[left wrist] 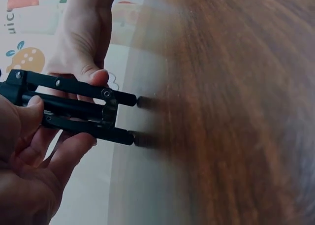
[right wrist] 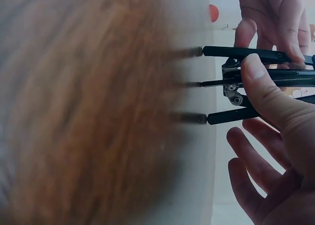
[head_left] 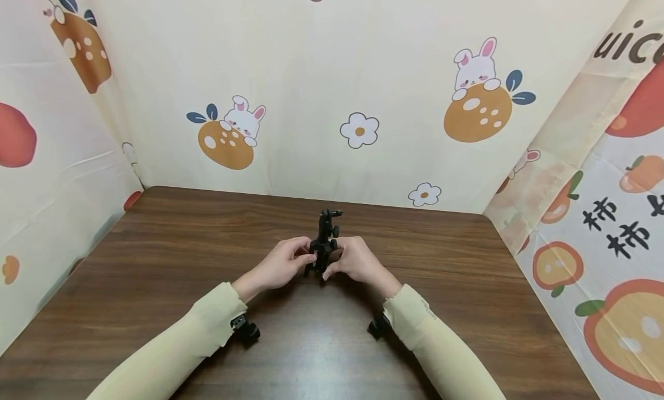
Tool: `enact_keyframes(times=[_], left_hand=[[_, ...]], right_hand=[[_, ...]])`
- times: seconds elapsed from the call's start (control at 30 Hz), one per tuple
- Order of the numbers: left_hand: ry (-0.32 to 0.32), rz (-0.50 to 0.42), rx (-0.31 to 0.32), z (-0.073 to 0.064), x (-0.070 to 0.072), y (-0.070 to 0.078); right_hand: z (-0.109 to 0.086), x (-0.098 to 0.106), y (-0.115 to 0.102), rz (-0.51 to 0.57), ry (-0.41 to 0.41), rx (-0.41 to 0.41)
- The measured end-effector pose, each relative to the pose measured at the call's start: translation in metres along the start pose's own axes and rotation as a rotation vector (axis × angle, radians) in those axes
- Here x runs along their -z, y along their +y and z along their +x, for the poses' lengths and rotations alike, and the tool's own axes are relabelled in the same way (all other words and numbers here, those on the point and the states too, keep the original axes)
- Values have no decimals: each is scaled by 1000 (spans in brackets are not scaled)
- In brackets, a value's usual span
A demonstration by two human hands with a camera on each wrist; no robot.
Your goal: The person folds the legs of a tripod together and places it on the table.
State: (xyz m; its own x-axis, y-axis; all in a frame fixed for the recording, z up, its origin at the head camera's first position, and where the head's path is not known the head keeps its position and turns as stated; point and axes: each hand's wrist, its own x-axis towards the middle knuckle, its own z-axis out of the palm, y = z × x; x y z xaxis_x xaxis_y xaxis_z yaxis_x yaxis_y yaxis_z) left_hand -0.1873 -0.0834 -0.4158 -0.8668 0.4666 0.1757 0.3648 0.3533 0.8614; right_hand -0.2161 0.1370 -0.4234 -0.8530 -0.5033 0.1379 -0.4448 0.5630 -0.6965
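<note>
A small black tripod (head_left: pixel 324 241) stands upright toward the back of the wooden table, its legs drawn in close to its centre column. My left hand (head_left: pixel 282 263) grips it from the left, thumb and fingers around a leg. From the other side my right hand (head_left: pixel 357 261) holds the lower part, its thumb laid across the legs in the right wrist view. There, the right hand's other fingers (right wrist: pixel 248 185) spread loosely below. Short rubber-like feet (right wrist: pixel 203 118) end the legs right at the tabletop, where their reflections show. Metal hinge pieces (left wrist: pixel 109 109) join the legs to the column.
The brown wood-grain table (head_left: pixel 207 233) reaches back to a cream cloth (head_left: pixel 311 100) printed with rabbits, fruit and flowers. Similar printed cloths (head_left: pixel 596 215) hang at both sides. A small black camera (head_left: pixel 246 329) is strapped at the left wrist, another (head_left: pixel 380 326) at the right.
</note>
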Motion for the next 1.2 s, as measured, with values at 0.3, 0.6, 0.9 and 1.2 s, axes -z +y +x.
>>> enact_keyframes(times=[0.3,0.6,0.9,1.2], left_hand=[[-24,-27,13,3,4,2],[35,-71,26,6,3,-2],[82,-43,69,-3,5,-5],[-41,-60,13,-8,8,-12]], right_hand=[[-4,2,0,-15,-31,-3],[-10,5,-2,-22,-29,12],[-19,2,-11,-144,28,27],[-25,-2,-15,-144,29,2]])
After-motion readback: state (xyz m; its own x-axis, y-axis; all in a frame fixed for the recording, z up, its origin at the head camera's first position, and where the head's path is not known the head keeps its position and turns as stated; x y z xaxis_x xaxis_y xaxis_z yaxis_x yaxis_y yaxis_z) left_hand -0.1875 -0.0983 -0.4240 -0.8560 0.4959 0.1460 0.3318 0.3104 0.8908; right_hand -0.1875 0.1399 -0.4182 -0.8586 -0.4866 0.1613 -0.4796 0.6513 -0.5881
